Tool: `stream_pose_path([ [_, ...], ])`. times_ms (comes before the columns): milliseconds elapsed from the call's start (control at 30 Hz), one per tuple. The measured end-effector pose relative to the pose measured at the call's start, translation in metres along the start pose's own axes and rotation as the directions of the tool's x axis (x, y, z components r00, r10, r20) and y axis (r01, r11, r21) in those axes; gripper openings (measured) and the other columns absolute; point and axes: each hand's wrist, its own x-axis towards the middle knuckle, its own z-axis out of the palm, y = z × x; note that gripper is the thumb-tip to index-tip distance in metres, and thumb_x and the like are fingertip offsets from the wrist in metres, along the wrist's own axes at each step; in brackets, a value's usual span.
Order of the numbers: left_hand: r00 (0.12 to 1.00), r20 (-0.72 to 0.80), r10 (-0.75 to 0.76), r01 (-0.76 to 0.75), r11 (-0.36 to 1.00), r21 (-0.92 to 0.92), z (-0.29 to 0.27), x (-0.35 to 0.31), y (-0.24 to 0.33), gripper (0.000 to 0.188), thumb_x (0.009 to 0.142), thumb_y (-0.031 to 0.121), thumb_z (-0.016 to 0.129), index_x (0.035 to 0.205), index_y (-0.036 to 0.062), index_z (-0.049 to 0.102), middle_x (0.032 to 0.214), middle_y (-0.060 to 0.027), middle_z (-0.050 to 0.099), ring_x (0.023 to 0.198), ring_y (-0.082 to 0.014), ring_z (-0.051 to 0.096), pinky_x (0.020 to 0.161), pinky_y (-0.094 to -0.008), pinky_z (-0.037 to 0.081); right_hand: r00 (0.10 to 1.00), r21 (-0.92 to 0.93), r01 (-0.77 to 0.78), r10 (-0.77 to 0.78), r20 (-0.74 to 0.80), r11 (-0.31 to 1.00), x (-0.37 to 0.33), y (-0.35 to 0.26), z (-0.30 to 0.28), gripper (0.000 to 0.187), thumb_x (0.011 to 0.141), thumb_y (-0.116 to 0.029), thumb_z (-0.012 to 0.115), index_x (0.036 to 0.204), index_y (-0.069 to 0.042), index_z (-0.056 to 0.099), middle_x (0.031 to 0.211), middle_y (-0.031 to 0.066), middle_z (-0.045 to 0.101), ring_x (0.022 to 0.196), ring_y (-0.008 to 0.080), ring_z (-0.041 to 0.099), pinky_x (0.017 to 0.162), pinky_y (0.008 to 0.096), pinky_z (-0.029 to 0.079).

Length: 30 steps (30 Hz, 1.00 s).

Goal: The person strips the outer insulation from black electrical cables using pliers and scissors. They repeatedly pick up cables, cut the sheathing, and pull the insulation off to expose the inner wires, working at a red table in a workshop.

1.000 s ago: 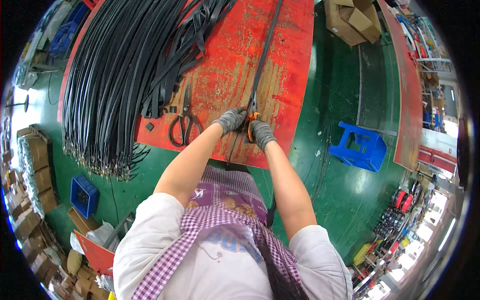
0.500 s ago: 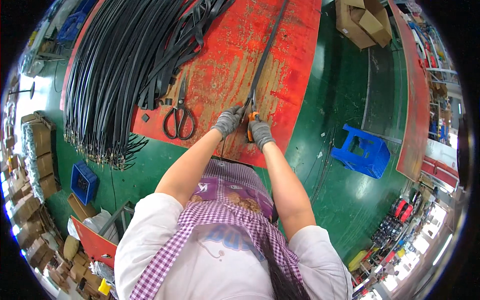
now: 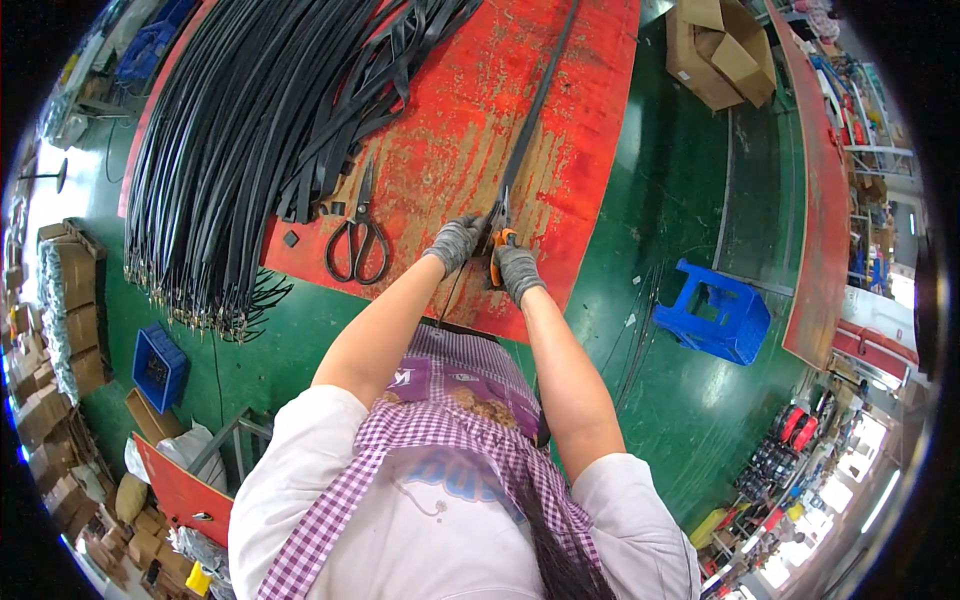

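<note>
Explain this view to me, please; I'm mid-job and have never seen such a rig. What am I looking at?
There is no robot: these are a person's own hands in grey gloves. The picture comes from a wide fisheye camera on the head, looking down, so straight edges bend near its rim.

The right hand holds orange-handled pliers at the near part of a long black strap. The left hand is close beside them; its exact grip is too small to tell.

On the worn red table, dark scissors lie left of the hands, and beyond them a big bundle of black straps hangs over the near edge.
</note>
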Motion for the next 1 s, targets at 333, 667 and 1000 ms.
stream_pose_path([
  [333, 0.983, -0.133, 0.127, -0.091, 0.964, 0.248, 0.012, -0.018, 0.006, 0.023, 0.081, 0.021, 0.048, 0.092, 0.003, 0.056, 0.082, -0.0056, 0.059, 0.072, -0.0106, 0.051, 0.066, -0.0238, 0.041, 0.955, -0.272, 0.295, -0.289, 0.065, 0.916, 0.026, 0.048, 0.025, 0.02, 0.072, -0.017, 0.043, 0.08, -0.005, 0.056, 0.074, 0.0177, 0.057, 0.069, 0.0293, 0.057, 0.059, 0.0374, 0.045],
  [667, 0.984, 0.175, 0.02, -0.025, 0.999, 0.026, -0.004, -0.033, 0.022, 0.023, 0.078, 0.015, 0.052, 0.096, 0.0015, 0.054, 0.08, -0.0045, 0.058, 0.075, -0.0088, 0.052, 0.069, -0.0237, 0.042, 0.997, 0.311, -0.08, 0.074, 0.032, 0.947, 0.014, 0.038, 0.019, 0.029, 0.072, -0.026, 0.047, 0.084, 0.0, 0.053, 0.065, 0.0108, 0.053, 0.061, 0.0235, 0.054, 0.055, 0.0334, 0.043],
  [1000, 0.981, 0.158, 0.111, -0.163, 0.915, 0.37, -0.011, -0.031, 0.021, 0.04, 0.063, 0.014, 0.065, 0.099, 0.0022, 0.051, 0.089, -0.0079, 0.058, 0.078, -0.0143, 0.053, 0.07, -0.0263, 0.043, 0.996, 0.207, -0.025, 0.006, 0.088, 0.978, 0.003, 0.032, 0.016, 0.023, 0.071, -0.024, 0.049, 0.08, -0.003, 0.055, 0.063, 0.0099, 0.053, 0.055, 0.0231, 0.053, 0.049, 0.0339, 0.043],
])
